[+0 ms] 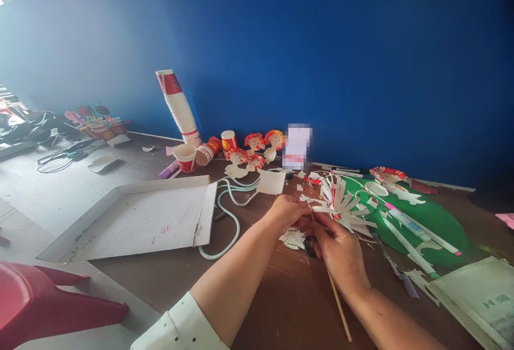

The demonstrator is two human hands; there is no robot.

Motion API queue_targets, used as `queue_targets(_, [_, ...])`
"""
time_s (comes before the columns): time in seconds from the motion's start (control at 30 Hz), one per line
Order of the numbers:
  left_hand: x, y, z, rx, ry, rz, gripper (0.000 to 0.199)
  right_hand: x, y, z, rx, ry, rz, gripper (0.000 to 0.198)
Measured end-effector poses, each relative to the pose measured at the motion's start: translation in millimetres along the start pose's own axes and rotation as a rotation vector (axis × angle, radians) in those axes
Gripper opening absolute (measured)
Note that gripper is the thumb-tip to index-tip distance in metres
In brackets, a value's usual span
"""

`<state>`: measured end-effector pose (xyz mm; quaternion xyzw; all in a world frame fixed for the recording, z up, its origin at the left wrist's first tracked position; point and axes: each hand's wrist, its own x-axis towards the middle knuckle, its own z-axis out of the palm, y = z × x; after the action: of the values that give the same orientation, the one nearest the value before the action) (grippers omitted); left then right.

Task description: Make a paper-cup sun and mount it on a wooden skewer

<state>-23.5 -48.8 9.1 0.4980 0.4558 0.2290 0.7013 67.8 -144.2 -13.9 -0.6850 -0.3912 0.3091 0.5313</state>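
My left hand [289, 214] is closed, its fingertips pinching the end of a white paper strip. That strip belongs to a paper cup cut into a fringe [348, 210], its strips splayed out like petals, with a little red at the middle. Close against it, my right hand [340, 251] is closed too, its thumb and fingers on the same cut cup; the exact grip is partly hidden. A thin wooden stick [339, 307] runs out below my right hand; whether I hold it cannot be told. Beneath the hands are a dark round object [310, 246] and white paper cutouts [292, 238].
At the left lies a shallow white box lid [160, 216], beside a pale cable [236, 221]. Behind stand stacked paper cups [182, 109] and paper figures with red fringes [255, 144]. Markers [425, 229], scissors [389, 256] and scraps lie right. A red stool [40, 307] is lower left.
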Motion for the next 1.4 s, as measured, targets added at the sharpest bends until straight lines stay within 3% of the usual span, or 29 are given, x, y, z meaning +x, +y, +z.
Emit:
queue_targets(0.2, [0.6, -1.1, -1.0, 0.016, 0.063, -0.003, 0.012, 3.6, -2.7, 0.4, 0.124, 0.004, 0.108, 0.044])
queue_targets(0.4, [6.2, -4.6, -11.6, -0.018, -0.034, -0.010, 0.017, 3.6, -1.3, 0.3, 0.207, 0.008, 0.147, 0.045])
queue_targets(0.9, [10.1, -10.1, -10.6, -0.147, -0.046, -0.060, 0.022, 7.6, 4.5, -2.0, 0.354, -0.041, 0.190, 0.050])
queue_targets(1.23, [12.3, -14.3, -10.0, -0.167, -0.099, -0.097, 0.021, 7.1, 7.9, -0.3, 0.358, -0.040, 0.183, 0.047])
queue_targets(1.4, [9.5, -11.9, -5.0, -0.079, -0.009, -0.041, 0.016, 6.3, 2.6, -0.5, 0.234, -0.050, 0.127, 0.040])
